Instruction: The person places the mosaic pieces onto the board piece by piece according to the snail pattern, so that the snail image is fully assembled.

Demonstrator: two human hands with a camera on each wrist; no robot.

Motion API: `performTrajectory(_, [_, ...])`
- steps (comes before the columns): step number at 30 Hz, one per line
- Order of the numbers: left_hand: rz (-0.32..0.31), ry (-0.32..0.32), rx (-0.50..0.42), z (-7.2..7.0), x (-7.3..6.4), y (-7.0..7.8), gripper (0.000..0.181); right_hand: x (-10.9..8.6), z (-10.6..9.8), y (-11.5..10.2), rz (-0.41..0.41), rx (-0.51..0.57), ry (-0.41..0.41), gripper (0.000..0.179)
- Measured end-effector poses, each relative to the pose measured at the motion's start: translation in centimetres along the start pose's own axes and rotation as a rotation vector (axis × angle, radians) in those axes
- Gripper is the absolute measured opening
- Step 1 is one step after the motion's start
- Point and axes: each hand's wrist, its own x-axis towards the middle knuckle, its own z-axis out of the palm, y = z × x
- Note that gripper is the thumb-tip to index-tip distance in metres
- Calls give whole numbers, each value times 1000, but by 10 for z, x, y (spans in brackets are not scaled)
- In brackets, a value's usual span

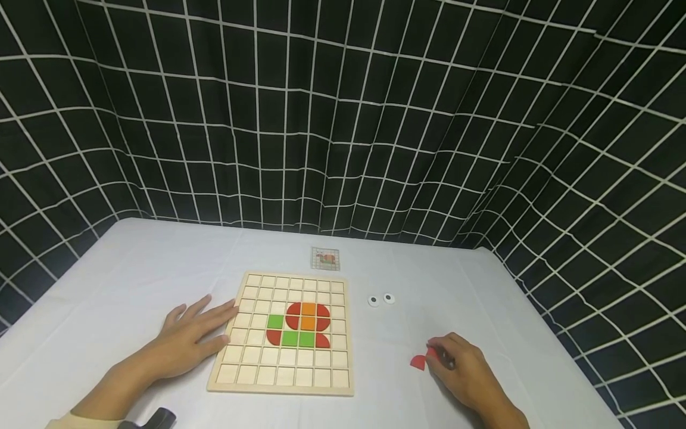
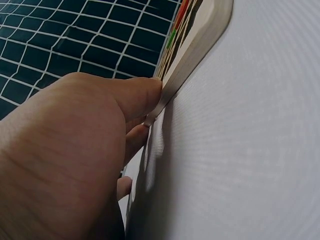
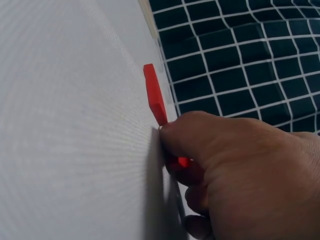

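A wooden grid board [image 1: 305, 376] lies on the white table with red quarter-round, orange square and green square tiles in its middle cells. At the board's left edge is my left hand [image 1: 187, 339], fingers spread and fairly straight, thumb and fingertips touching the frame. My right hand [image 1: 465, 370], to the right of the board, pinches a red quarter-round tile [image 3: 184, 161] between thumb and curled fingers, low at the tabletop. The fingers partly hide that tile. Another red quarter-round tile [image 1: 418, 361] lies flat just left of those fingertips.
Two round white eye pieces [image 1: 382, 299] with dark centres lie right of the board. Behind the board is a small picture card [image 1: 325, 258] with a gridded drawing. A black cloth with white grid lines [image 1: 300, 119] hangs around the table's far sides.
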Motion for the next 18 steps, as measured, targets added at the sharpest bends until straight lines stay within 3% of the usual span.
performTrajectory(10, [8, 15, -10, 2, 1, -1, 51, 5, -5, -2, -168, 74, 188, 28])
performTrajectory(18, [14, 24, -4, 3, 0, 0, 50, 29, 0, -34, -233, 177, 181, 28])
